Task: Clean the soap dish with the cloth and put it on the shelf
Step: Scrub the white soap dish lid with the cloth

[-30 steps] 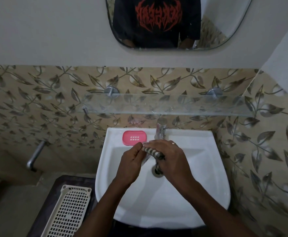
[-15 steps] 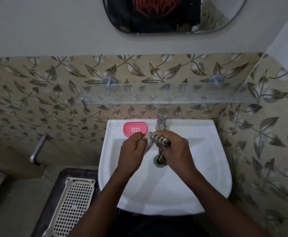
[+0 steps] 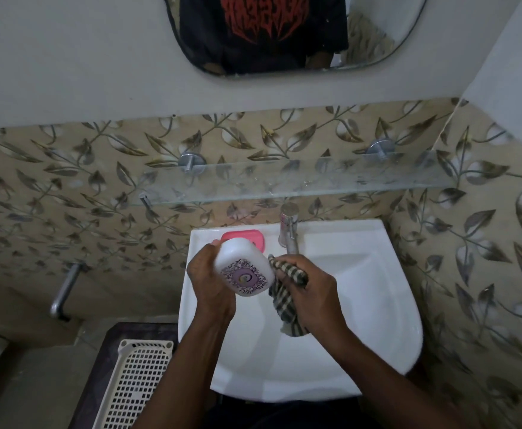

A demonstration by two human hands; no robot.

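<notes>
My left hand holds a white soap dish cover with a purple pattern on its face, lifted over the left side of the white sink. My right hand grips a checked cloth, whose top touches the cover's right edge while the rest hangs into the basin. The pink soap dish base lies on the sink's back ledge, partly hidden behind the cover. The glass shelf runs along the tiled wall above the sink.
A chrome tap stands at the back of the sink, just beyond my right hand. A mirror hangs above the shelf. A cream plastic basket lies at lower left, and a metal pipe sticks out of the left wall.
The white cover has come up into view in my left hand, turned with its patterned face toward me. The cloth has loosened and now hangs lower into the basin.
</notes>
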